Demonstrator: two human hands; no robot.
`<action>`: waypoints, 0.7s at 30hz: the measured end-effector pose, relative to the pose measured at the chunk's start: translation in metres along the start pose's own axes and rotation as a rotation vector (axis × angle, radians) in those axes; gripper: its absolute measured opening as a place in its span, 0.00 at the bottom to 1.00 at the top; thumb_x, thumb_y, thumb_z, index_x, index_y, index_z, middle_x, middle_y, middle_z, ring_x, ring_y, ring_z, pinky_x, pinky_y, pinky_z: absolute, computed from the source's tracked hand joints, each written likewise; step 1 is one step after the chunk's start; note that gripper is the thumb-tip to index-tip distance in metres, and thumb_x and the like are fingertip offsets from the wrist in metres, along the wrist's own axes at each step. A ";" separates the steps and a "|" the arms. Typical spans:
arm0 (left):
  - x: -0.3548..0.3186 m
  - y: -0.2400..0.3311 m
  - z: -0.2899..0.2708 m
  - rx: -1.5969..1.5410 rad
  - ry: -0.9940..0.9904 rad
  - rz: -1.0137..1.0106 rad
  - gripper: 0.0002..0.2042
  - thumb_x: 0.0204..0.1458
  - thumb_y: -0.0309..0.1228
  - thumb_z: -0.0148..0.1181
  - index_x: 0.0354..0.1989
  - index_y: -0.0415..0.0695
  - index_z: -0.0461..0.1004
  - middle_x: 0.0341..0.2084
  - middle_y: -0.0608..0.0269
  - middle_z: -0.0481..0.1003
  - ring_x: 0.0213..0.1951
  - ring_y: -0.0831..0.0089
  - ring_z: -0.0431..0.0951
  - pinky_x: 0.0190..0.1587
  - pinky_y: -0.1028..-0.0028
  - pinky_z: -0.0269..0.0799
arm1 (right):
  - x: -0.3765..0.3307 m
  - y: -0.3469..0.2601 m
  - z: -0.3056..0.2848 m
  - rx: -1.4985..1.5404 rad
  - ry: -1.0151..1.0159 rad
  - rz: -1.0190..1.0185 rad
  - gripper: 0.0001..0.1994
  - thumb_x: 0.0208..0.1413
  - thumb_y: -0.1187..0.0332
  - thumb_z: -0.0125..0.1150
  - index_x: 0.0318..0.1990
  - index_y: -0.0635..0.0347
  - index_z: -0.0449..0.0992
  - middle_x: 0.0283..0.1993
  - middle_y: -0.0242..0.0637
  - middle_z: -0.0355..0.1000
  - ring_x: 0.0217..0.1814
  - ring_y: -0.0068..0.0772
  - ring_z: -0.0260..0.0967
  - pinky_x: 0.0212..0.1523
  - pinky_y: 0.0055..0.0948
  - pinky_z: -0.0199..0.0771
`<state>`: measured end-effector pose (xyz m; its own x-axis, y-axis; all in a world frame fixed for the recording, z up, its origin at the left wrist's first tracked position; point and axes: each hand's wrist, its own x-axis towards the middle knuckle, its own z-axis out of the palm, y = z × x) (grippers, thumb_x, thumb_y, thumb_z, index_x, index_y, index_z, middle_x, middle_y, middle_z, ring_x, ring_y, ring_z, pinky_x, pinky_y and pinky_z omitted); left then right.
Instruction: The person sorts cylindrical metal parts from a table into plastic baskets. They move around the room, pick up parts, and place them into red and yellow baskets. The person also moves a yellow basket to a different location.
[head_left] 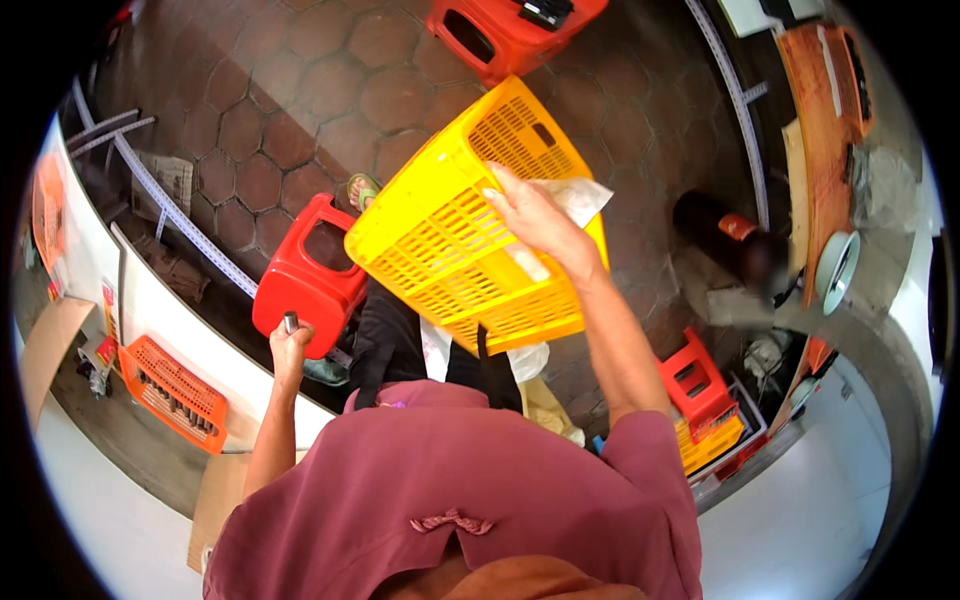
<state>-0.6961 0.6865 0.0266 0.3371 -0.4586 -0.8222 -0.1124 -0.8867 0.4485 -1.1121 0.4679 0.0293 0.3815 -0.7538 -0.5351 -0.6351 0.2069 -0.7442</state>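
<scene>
Over the hexagon-tiled floor (300,90), the right hand (535,220) stretches forward, fingers spread flat against the tilted yellow crate (440,240) with a white cloth (575,200) beneath (palm down). Lower, the left hand (291,345) fists a small metal cylinder (291,321) beside the red stool (305,285).

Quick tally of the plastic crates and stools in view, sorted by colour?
Yellow: 2, the big yellow crate under the right hand and a small yellow crate.
Orange: 2, an orange crate and an orange basket.
Red: 2, a red stool and a small red stool.
Total: 6
</scene>
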 end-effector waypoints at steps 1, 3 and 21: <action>-0.006 -0.004 -0.002 -0.049 0.024 -0.040 0.03 0.40 0.22 0.54 0.25 0.38 0.72 0.19 0.67 0.71 0.22 0.80 0.67 0.26 0.80 0.60 | 0.005 -0.008 0.012 0.055 0.033 0.002 0.18 0.63 0.66 0.48 0.59 0.63 0.64 0.52 0.52 0.71 0.56 0.51 0.68 0.54 0.38 0.67; -0.017 -0.013 -0.006 -0.144 0.071 -0.122 0.04 0.41 0.23 0.54 0.26 0.38 0.73 0.20 0.65 0.73 0.21 0.80 0.67 0.25 0.80 0.60 | 0.016 -0.021 0.025 0.158 0.084 -0.004 0.18 0.64 0.65 0.47 0.58 0.63 0.63 0.50 0.54 0.71 0.54 0.54 0.69 0.52 0.41 0.68; -0.057 0.013 0.049 -0.711 0.157 -0.100 0.27 0.39 0.23 0.56 0.53 0.28 0.69 0.46 0.52 0.74 0.50 0.65 0.75 0.54 0.71 0.66 | 0.121 -0.158 0.070 -0.084 0.048 -0.378 0.18 0.61 0.63 0.51 0.57 0.59 0.67 0.38 0.57 0.73 0.42 0.58 0.72 0.41 0.47 0.72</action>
<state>-0.7627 0.6978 0.0618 0.4494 -0.3162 -0.8355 0.5415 -0.6474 0.5363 -0.9188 0.3877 0.0538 0.5687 -0.7956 -0.2089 -0.5094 -0.1412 -0.8489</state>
